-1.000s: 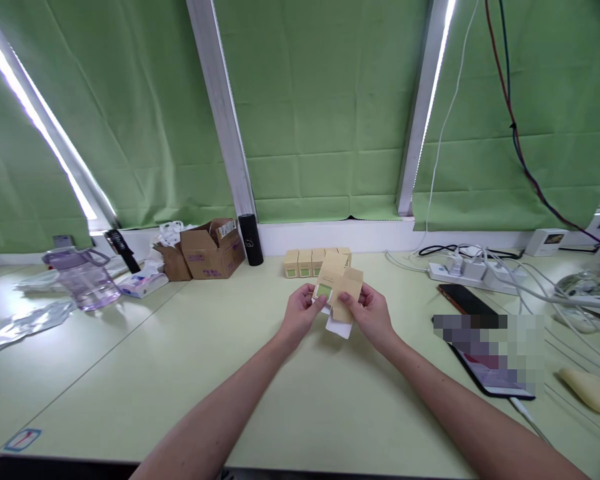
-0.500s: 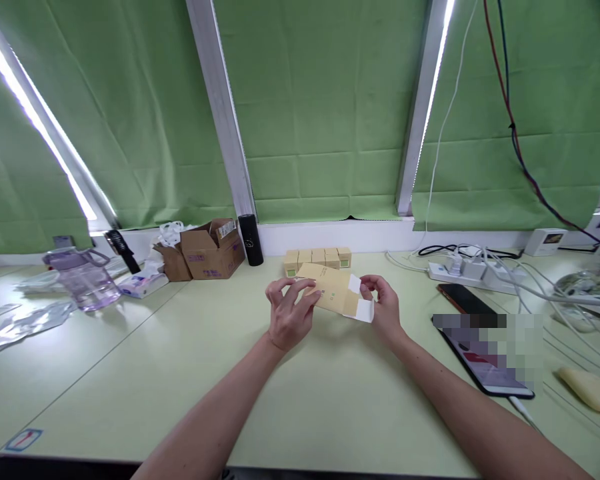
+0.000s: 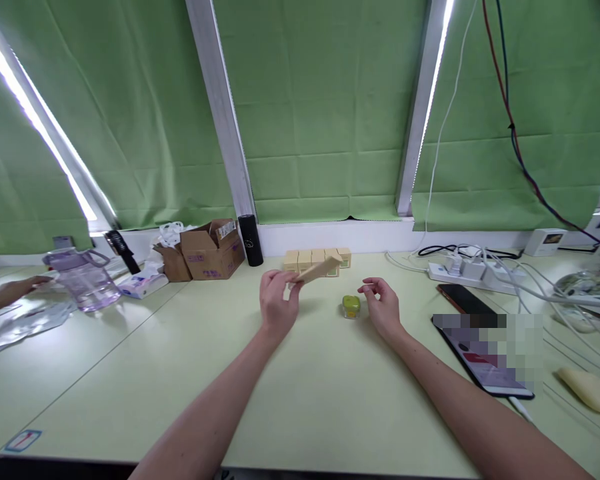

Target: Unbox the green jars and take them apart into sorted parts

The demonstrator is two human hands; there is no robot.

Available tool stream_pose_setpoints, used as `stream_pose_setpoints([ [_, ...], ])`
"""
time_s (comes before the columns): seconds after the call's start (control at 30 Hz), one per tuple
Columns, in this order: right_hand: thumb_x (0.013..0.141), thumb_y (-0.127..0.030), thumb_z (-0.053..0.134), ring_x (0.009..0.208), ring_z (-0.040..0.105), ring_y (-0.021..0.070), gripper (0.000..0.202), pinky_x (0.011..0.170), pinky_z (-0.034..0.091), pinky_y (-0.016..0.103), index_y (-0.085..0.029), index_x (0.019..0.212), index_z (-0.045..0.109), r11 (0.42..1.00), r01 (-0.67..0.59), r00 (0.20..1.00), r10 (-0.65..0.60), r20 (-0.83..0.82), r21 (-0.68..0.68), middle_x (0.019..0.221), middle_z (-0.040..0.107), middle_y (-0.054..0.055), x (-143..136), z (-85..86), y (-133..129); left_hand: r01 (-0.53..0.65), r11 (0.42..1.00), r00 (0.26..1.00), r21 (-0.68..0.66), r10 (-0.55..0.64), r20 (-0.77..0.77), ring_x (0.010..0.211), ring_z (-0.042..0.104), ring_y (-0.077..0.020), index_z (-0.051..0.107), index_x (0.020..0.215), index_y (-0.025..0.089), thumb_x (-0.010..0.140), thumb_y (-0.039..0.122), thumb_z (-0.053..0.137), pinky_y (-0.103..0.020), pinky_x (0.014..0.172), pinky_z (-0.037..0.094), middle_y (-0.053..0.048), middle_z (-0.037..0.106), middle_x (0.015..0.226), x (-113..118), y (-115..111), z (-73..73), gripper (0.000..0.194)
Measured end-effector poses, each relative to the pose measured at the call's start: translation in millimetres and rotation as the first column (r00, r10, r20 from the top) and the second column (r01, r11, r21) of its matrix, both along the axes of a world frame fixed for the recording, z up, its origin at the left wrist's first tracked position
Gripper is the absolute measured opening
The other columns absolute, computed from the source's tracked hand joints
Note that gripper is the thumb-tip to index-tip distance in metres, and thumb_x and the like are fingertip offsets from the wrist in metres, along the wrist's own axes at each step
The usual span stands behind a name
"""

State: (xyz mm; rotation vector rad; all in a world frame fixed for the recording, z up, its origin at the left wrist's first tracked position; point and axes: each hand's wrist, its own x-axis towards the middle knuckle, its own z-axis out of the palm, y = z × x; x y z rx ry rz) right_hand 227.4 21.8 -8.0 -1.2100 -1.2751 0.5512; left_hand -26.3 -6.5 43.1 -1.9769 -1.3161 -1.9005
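My left hand (image 3: 281,300) pinches a flattened kraft-coloured carton (image 3: 317,269) by its near left end. The carton is tilted in the air and seen almost edge-on, in front of a row of small kraft boxes (image 3: 305,257). My right hand (image 3: 383,305) has loosely curled fingers and holds nothing that shows. Just left of its fingertips, apart from them, a small clear jar with a green lid (image 3: 351,307) stands on the table.
Power strip (image 3: 473,277), cables and two phones (image 3: 465,300) occupy the right side. At the left stand a brown cardboard box (image 3: 213,250), a black cylinder (image 3: 251,240), a tissue pack (image 3: 143,285) and a purple bottle (image 3: 85,280). Another person's hand (image 3: 23,287) reaches in there.
The carton has tilted to edge-on and left my right hand's side, showing the green-lidded jar on the table. My left hand shifted slightly left. Another person's hand has appeared at far left.
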Motion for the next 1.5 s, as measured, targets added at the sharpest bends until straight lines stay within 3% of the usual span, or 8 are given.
stream_pose_setpoints([
  [0.13,0.085,-0.047,0.057,0.089,0.062,0.0261,0.031,0.078,0.043,0.037,-0.023,0.103,0.065,0.999,-0.011,1.000,0.012,0.011,-0.038,0.089,0.077,0.007,-2,1.2,-2,-0.251,0.920,0.947,-0.301,0.297,0.119,0.090,0.063,-0.0241,0.071,0.107,0.022,0.088,0.043,0.064,-0.035,0.086,0.049,-0.007,0.071,0.097,-21,20,0.0,0.029],
  [0.23,0.085,-0.047,0.056,0.084,0.062,0.0250,0.031,0.077,0.044,0.037,-0.023,0.102,0.066,0.999,-0.026,1.000,0.026,0.009,-0.045,0.088,0.077,0.006,-2,0.3,-1,-0.329,0.732,0.890,-0.597,0.451,0.063,0.088,0.068,-0.0213,0.067,0.118,0.024,0.089,0.043,0.062,-0.031,0.083,0.049,-0.003,0.074,0.097,-46,35,-2.8,0.035],
  [0.4,0.085,-0.050,0.055,0.078,0.063,0.0233,0.032,0.075,0.045,0.036,-0.023,0.099,0.067,0.997,-0.051,0.999,0.051,0.011,-0.062,0.087,0.077,0.006,-1,-4.7,2,-0.424,0.554,0.811,-0.717,0.585,-0.028,0.103,0.070,-0.0321,0.069,0.107,0.024,0.086,0.041,0.066,-0.044,0.095,0.044,-0.009,0.077,0.105,-77,48,-10.2,0.027],
  [0.5,0.085,-0.053,0.056,0.079,0.063,0.0228,0.035,0.074,0.046,0.036,-0.023,0.097,0.068,0.994,-0.067,0.998,0.068,0.011,-0.081,0.089,0.076,0.006,-1,-7.2,4,-0.455,0.488,0.793,-0.745,0.602,-0.091,0.110,0.068,-0.0363,0.069,0.103,0.026,0.085,0.043,0.067,-0.051,0.101,0.039,-0.011,0.078,0.107,-85,51,-15.2,0.025],
  [0.8,0.081,-0.061,0.066,0.070,0.058,0.0179,0.042,0.068,0.049,0.033,-0.023,0.099,0.070,0.964,-0.221,0.971,0.231,0.060,-0.145,0.092,0.072,0.003,-3,-8.9,1,-0.522,0.418,0.783,-0.743,0.581,-0.223,0.122,0.062,-0.0408,0.070,0.110,0.025,0.086,0.052,0.061,-0.053,0.101,0.036,-0.015,0.077,0.115,-92,54,-25.0,0.036],
  [1.1,0.078,-0.061,0.070,0.071,0.060,0.0181,0.047,0.071,0.051,0.034,-0.024,0.107,0.069,0.956,-0.228,0.960,0.253,0.122,-0.185,0.096,0.069,0.004,-2,-9.8,0,-0.564,0.378,0.761,-0.734,0.582,-0.285,0.127,0.056,-0.0426,0.072,0.114,0.023,0.088,0.054,0.056,-0.054,0.100,0.037,-0.019,0.074,0.119,-92,51,-25.4,0.043],
  [1.27,0.072,-0.053,0.077,0.072,0.063,0.0180,0.051,0.074,0.052,0.034,-0.026,0.113,0.066,0.943,-0.226,0.948,0.270,0.166,-0.245,0.100,0.071,0.004,0,-8.8,2,-0.567,0.362,0.757,-0.740,0.583,-0.295,0.128,0.054,-0.0415,0.071,0.117,0.023,0.090,0.055,0.053,-0.053,0.101,0.037,-0.018,0.074,0.121,-92,52,-26.5,0.045],
  [1.5,0.064,-0.027,0.079,0.094,0.068,0.0227,0.063,0.085,0.050,0.035,-0.028,0.122,0.056,0.906,-0.191,0.888,0.323,0.328,-0.377,0.109,0.071,0.003,2,-8.6,4,-0.565,0.353,0.752,-0.746,0.593,-0.288,0.129,0.053,-0.0403,0.070,0.117,0.025,0.091,0.055,0.052,-0.052,0.103,0.035,-0.016,0.074,0.122,-94,55,-28.8,0.044],
])
